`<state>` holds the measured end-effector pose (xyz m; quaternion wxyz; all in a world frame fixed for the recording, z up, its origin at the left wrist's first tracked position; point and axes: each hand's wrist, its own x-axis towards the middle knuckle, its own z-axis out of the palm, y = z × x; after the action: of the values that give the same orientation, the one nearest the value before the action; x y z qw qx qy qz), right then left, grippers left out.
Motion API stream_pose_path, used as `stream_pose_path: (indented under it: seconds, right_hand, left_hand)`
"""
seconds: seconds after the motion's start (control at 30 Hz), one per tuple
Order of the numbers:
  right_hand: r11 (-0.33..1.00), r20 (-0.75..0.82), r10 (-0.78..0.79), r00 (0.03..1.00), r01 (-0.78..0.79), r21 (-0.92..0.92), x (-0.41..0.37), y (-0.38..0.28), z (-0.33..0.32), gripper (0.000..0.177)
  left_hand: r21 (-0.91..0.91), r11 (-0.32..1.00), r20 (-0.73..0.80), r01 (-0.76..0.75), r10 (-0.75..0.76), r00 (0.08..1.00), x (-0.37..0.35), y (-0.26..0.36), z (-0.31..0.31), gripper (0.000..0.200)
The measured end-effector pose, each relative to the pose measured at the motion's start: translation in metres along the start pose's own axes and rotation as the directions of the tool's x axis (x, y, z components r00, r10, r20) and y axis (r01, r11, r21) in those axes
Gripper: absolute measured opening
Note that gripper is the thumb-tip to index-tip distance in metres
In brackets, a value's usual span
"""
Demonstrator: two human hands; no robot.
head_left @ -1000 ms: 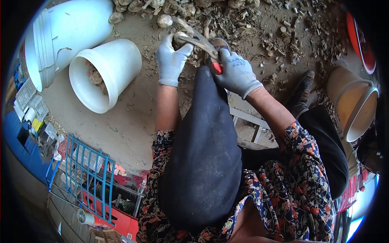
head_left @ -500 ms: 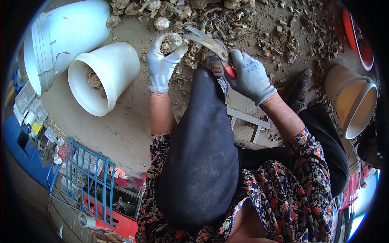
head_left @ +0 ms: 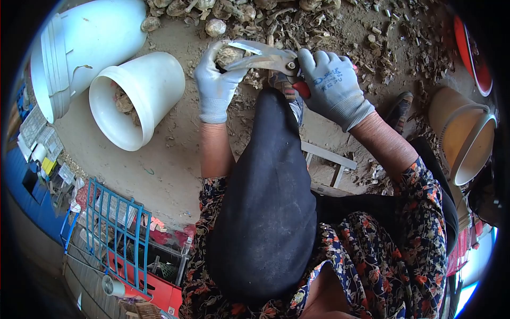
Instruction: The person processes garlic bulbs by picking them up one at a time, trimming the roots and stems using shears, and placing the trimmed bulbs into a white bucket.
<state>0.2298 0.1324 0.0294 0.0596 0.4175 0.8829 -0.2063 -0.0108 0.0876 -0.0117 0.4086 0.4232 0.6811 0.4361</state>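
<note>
My left hand [head_left: 219, 80], in a pale work glove, grips a dirty garlic bulb [head_left: 229, 56] between thumb and fingers. My right hand [head_left: 336, 87], gloved alike, is wrapped round the red handles of a pair of garden shears [head_left: 273, 57]. The shears' blades are spread apart and reach left to the bulb, one along its upper side and the other by my left thumb. Just above the left hand, a paler garlic bulb [head_left: 215, 27] lies on the dirt floor.
A white bucket [head_left: 164, 87] lies tipped at left with bulbs inside, beside larger stacked white buckets [head_left: 101, 37]. Garlic bulbs and cut stalks [head_left: 313, 40] litter the floor ahead. At right are a cream bucket [head_left: 446, 114] and a red basin [head_left: 467, 58].
The shears have swung to the left and level, their spread blades now reaching the garlic bulb. The left hand has moved slightly right, and the right hand has turned with the shears.
</note>
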Motion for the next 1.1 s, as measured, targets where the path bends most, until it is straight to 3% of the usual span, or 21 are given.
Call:
stream_pose_path:
  seconds: [0.03, 0.07, 0.1, 0.2, 0.27, 0.33, 0.4, 0.5, 0.67, 0.73, 0.77, 0.83, 0.87, 0.93, 0.97, 1.03, 1.07, 1.1]
  right_hand:
    - [1.0, -0.026, -0.014, 1.0, 0.014, -0.017, 0.0, -0.003, 0.001, 0.053]
    - [1.0, 0.026, 0.004, 1.0, -0.003, -0.029, 0.002, -0.006, -0.001, 0.058]
    - [1.0, 0.025, 0.006, 1.0, -0.006, -0.029, 0.003, -0.007, -0.001, 0.058]
    - [0.999, 0.093, -0.014, 0.996, 0.009, 0.051, 0.006, -0.012, 0.001, 0.05]
    - [0.975, 0.063, -0.019, 0.998, 0.005, 0.222, 0.005, -0.017, 0.002, 0.049]
    - [0.977, 0.131, 0.003, 0.991, -0.031, 0.212, 0.003, -0.02, 0.006, 0.049]
    - [0.975, 0.205, 0.017, 0.979, -0.062, 0.215, 0.0, -0.024, 0.011, 0.048]
    - [0.98, 0.257, 0.007, 0.966, -0.058, 0.19, -0.006, -0.026, 0.013, 0.045]
    - [0.88, 0.271, 0.112, 0.956, -0.222, 0.419, -0.007, -0.025, 0.027, 0.024]
    - [0.83, 0.286, 0.161, 0.945, -0.286, 0.479, -0.01, -0.025, 0.029, 0.025]
    - [0.777, 0.3, 0.205, 0.932, -0.341, 0.529, -0.011, -0.024, 0.03, 0.026]
    - [0.763, 0.257, 0.233, 0.938, -0.34, 0.549, -0.015, -0.02, 0.029, 0.027]
    - [0.762, 0.265, 0.254, 0.93, -0.361, 0.538, -0.016, -0.018, 0.026, 0.028]
    - [0.771, 0.274, 0.271, 0.923, -0.379, 0.512, -0.021, -0.014, 0.024, 0.029]
    - [0.769, 0.267, 0.27, 0.925, -0.374, 0.518, -0.022, -0.012, 0.024, 0.029]
    - [0.795, 0.231, 0.218, 0.948, -0.31, 0.522, -0.026, -0.012, 0.021, 0.028]
    - [0.788, 0.281, 0.204, 0.938, -0.327, 0.522, -0.026, -0.015, 0.017, 0.029]
    - [0.785, 0.282, 0.199, 0.938, -0.325, 0.527, -0.024, -0.018, 0.014, 0.029]
  left_hand:
    - [-0.003, 1.0, 0.001, 0.004, -0.004, 1.0, 0.0, 0.005, 0.001, 0.053]
    - [0.261, 0.953, 0.011, -0.153, 0.156, 0.988, -0.001, 0.011, 0.0, 0.054]
    - [0.501, 0.812, 0.065, -0.298, 0.308, 0.949, 0.0, 0.015, 0.0, 0.056]
    - [0.529, 0.796, -0.001, -0.295, 0.349, 0.937, -0.001, 0.012, 0.0, 0.056]
    - [0.523, 0.81, -0.036, -0.264, 0.33, 0.943, -0.005, 0.007, 0.002, 0.057]
    - [0.514, 0.825, -0.065, -0.235, 0.311, 0.948, -0.008, 0.008, 0.006, 0.058]
    - [0.606, 0.732, -0.043, -0.309, 0.419, 0.907, -0.009, 0.014, 0.008, 0.059]
    - [0.647, 0.701, -0.038, -0.3, 0.423, 0.905, -0.011, 0.013, 0.01, 0.058]
    - [0.617, 0.745, -0.035, -0.254, 0.349, 0.936, -0.017, 0.013, 0.016, 0.052]
    - [0.607, 0.776, -0.074, -0.172, 0.271, 0.96, -0.017, 0.011, 0.013, 0.049]
    - [0.608, 0.773, -0.098, -0.183, 0.302, 0.948, -0.014, 0.006, 0.009, 0.051]
    - [0.472, 0.873, -0.139, -0.119, 0.207, 0.968, -0.014, 0.007, -0.001, 0.05]
    - [0.48, 0.869, -0.138, -0.122, 0.212, 0.967, -0.014, 0.012, -0.007, 0.05]
    - [0.456, 0.854, -0.173, -0.25, 0.361, 0.916, -0.015, 0.026, -0.019, 0.048]
    - [0.258, 0.952, -0.245, -0.164, 0.229, 0.942, -0.018, 0.03, -0.025, 0.046]
    - [0.268, 0.957, -0.234, -0.108, 0.174, 0.957, -0.019, 0.044, -0.036, 0.046]
    - [0.158, 0.986, -0.177, -0.044, 0.072, 0.982, -0.021, 0.052, -0.034, 0.047]
    - [0.174, 0.983, -0.084, -0.051, 0.066, 0.994, -0.02, 0.047, -0.037, 0.049]
